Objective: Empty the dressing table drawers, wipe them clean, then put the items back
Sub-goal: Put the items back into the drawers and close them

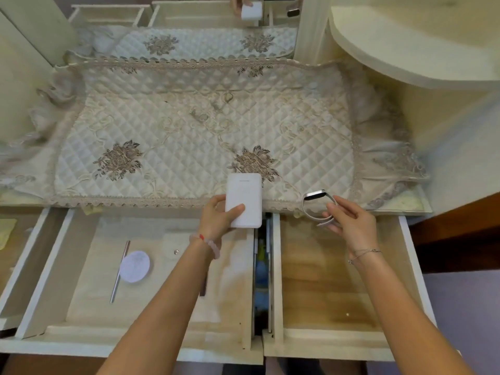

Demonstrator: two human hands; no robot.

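We log both drawers pulled open. In the left drawer (89, 293), a thin metal rod (115, 285) and a white round disc (134, 266) lie touching, toward its left side. The left hand (216, 221) grips a white power bank (244, 196), thumb across it, at the front edge of the tabletop's quilted cloth (189, 131). The right hand (351, 223) pinches a looped wristband (315, 197) over the right drawer's (324, 288) back edge.

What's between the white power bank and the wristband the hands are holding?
Only the lace edge of the quilted cloth, in the head view; power bank and wristband are apart.
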